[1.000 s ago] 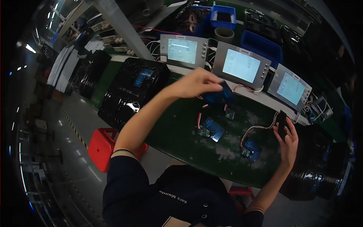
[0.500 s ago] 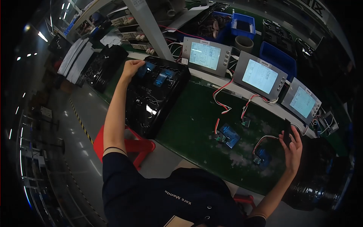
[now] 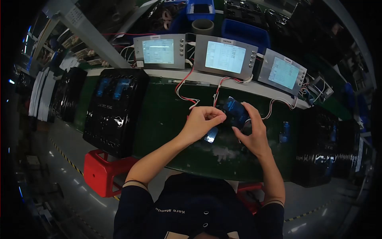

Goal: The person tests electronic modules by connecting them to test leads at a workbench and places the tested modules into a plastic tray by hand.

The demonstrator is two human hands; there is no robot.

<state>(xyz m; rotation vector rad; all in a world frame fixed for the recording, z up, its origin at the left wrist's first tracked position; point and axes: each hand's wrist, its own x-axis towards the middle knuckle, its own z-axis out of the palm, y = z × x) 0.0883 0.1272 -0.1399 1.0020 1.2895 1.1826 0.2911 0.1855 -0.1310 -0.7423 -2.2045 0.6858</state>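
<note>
My right hand (image 3: pixel 255 133) curls its thumb and fingers around a flat, blue-wrapped pack (image 3: pixel 235 108), held tilted above the green table. My left hand (image 3: pixel 203 122) is at the pack's left side, thumb and forefinger pinched together; whatever is between them is too small or dark to make out. Below the left hand, a second blue pack (image 3: pixel 211 134) lies on the table, partly covered. Red and white wires (image 3: pixel 217 93) run down from the middle meter (image 3: pixel 225 55) toward my hands. Farther right lies another blue pack (image 3: pixel 285 132).
Two more meters with lit screens, a left one (image 3: pixel 159 51) and a right one (image 3: pixel 281 72), stand along the back ledge. A black tray (image 3: pixel 109 115) bearing blue packs is at left; black wrapped stacks (image 3: pixel 316 147) stand at right. A red stool (image 3: pixel 99 173) sits below.
My left hand has come from the black tray to the middle of the table. My right hand has moved left, from a dark object to the blue pack. The view has turned.
</note>
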